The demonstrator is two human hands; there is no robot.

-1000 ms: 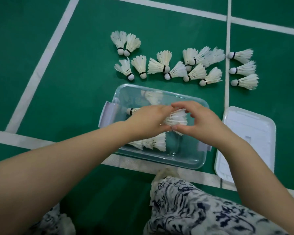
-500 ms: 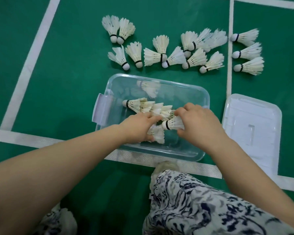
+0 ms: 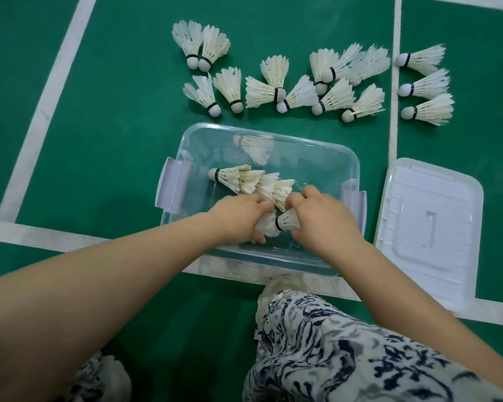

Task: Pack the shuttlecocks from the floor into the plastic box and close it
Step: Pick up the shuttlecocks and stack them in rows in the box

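A clear plastic box (image 3: pixel 325 146) stands open on the green floor. Inside it lies a nested row of white shuttlecocks (image 3: pixel 250 181). Both hands are down in the box near its front wall. My right hand (image 3: pixel 323 224) grips a shuttlecock (image 3: pixel 288 221) by its feather skirt, cork pointing left. My left hand (image 3: pixel 238 219) holds the feathers of another shuttlecock (image 3: pixel 267 227), whose skirt meets that cork. Several loose shuttlecocks (image 3: pixel 276 85) lie in a row on the floor beyond the box.
The white box lid (image 3: pixel 430 227) lies flat on the floor right of the box. Three shuttlecocks (image 3: pixel 424 85) lie apart past a white court line (image 3: pixel 394 82). My patterned trouser leg (image 3: pixel 346 352) is in front of the box.
Both hands have sunk lower into the box with the shuttlecocks. The right hand's shuttlecock has its cork pushed closer to the feathers held by the left hand.
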